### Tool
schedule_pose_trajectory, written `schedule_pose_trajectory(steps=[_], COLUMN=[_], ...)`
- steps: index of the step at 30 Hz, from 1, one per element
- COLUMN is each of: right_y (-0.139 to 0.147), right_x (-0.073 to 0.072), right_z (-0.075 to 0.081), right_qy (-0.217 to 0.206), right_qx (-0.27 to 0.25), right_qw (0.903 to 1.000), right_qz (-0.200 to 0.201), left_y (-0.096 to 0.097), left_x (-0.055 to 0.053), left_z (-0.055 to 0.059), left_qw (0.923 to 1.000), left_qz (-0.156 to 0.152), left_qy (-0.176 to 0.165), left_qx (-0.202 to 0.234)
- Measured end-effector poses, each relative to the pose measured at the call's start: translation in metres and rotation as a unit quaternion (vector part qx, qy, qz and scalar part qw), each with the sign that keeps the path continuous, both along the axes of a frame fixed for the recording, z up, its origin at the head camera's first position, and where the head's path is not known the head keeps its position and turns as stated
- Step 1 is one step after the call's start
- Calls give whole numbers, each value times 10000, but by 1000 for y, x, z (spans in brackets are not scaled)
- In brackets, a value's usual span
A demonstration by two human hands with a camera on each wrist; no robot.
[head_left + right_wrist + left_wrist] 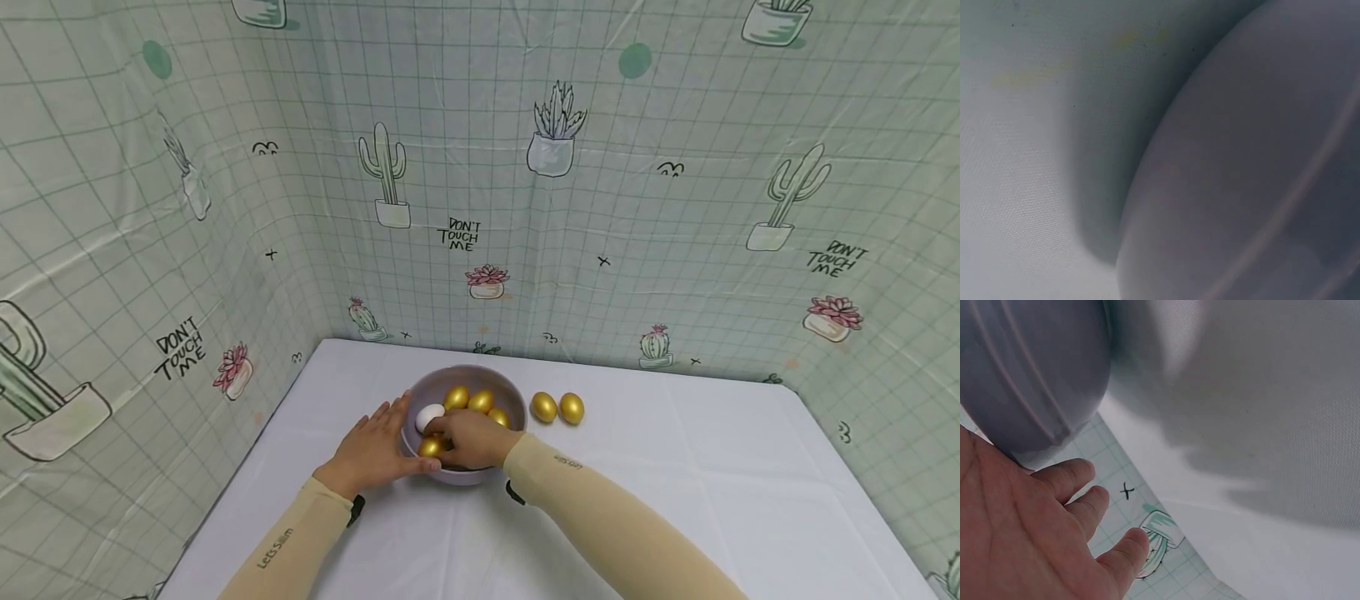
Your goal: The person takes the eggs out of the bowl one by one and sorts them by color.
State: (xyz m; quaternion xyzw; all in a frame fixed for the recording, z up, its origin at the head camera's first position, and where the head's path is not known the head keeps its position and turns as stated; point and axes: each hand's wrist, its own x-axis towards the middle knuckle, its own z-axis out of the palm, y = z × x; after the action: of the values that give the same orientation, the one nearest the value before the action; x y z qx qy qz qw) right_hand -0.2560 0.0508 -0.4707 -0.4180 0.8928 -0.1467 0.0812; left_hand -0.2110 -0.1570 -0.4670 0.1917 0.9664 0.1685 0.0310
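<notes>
As spread left fingers (pixel 397 419) touch bowl (pixel 465 477), right fingers (pixel 442 426) curl beside eggs (pixel 430 447), grip unclear

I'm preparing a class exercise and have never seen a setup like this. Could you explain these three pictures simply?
There is no robot here, just a person's two bare hands below beige sleeves. The large picture comes from a camera on the head, looking forward and down. The other two come from wrist cameras: the left shows the palm beside the bowl, the right only the bowl's outside and white cloth.

On the white-covered table stands a purplish bowl holding a white egg and several golden eggs. Two more golden eggs lie to its right. The left hand rests against the bowl; the right hand reaches inside. Whether it grips an egg is hidden.
</notes>
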Motion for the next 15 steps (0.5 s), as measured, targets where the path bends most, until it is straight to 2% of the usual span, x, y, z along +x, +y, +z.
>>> schedule_pose_trajectory(steps=[15], right_y=[-3], right_x=[1], right_z=[-1], right_qy=[-27], right_qx=[-121], right_qw=[9998], right_qz=[-161], left_y=[0], left_x=[0], left_z=[1], left_qw=[10000], left_qz=[40], left_qy=[-15], left_qx=[-18])
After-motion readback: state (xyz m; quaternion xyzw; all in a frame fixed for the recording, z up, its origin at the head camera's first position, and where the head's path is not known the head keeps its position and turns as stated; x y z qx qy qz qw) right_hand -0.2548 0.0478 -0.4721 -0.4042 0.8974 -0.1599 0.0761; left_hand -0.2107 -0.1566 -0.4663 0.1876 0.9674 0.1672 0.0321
